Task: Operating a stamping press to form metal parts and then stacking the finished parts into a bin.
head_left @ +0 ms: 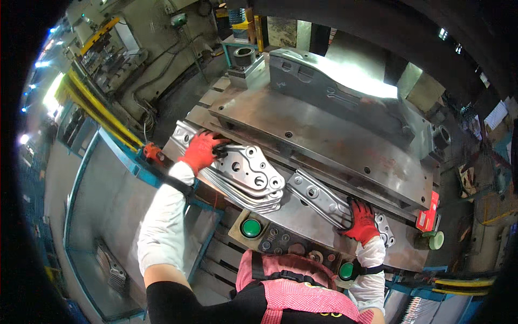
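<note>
A stack of stamped metal brackets [249, 171], grey with round holes, lies along the near edge of the press bed. My left hand [202, 151], in a red glove with dark fingertips, is closed over the upper part of that stack. Whether it grips one piece or several cannot be seen. To the right lies a single stamped metal bracket [318, 195], slanting down toward my right hand [361, 220]. That red-gloved hand is closed around the bracket's lower right part, and its holed end shows past the fingers.
Behind the brackets stands a heavy steel die [345, 146]. A control box with green buttons [251, 228] sits at the near edge. A red box [427, 211] and a pale green round object [436, 240] are at the right. More brackets [111, 267] lie in the lower-left bin.
</note>
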`<state>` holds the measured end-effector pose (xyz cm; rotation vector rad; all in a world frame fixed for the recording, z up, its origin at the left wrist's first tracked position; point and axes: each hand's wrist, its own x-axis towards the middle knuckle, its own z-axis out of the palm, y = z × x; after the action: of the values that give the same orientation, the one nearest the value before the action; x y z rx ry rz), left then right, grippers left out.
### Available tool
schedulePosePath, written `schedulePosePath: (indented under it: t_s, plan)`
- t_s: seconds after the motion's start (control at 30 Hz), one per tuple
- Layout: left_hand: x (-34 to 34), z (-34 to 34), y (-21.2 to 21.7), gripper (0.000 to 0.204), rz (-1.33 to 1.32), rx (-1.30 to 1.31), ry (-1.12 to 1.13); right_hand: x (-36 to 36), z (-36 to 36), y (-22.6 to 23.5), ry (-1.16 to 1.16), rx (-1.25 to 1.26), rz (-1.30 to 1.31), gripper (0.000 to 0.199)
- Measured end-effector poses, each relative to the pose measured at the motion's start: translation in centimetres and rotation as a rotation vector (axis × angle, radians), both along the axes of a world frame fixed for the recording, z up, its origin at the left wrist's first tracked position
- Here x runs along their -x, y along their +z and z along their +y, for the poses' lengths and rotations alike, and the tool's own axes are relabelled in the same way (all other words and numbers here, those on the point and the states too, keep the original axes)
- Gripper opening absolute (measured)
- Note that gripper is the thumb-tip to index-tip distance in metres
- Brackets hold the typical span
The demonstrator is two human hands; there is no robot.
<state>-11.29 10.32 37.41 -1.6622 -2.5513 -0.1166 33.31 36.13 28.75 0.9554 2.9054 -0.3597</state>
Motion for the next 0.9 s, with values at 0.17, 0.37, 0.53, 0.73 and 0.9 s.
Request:
schedulePosePath:
  t_s: [0.17,0.37,0.53,0.73,0.9]
  plan:
    - [-3.6,-1.2,-6.2,0.089,-0.231,-0.513,0.551,-0.2,0.1,-0.4,-0.004,-0.010,-0.003,0.111]
    - [-3.0,-3.8,-14.8,0.057,-1.673,-1.169,0.336,0.0,-0.1,-0.3,-0.003,-0.012,-0.018,0.113]
    - [-4.8,-2.3,-13.1,0.034,-1.802,-1.391,0.352,-0.3,-0.2,-0.4,0.016,-0.032,0.015,0.114]
    - [-5.1,-0.3,-9.8,0.044,-2.050,-1.368,0.449,-0.6,-0.2,-0.5,0.025,-0.043,0.015,0.112]
    - [-4.5,1.0,-7.9,0.046,-1.783,-1.229,0.407,-0.3,0.0,0.5,0.045,0.025,0.011,0.108]
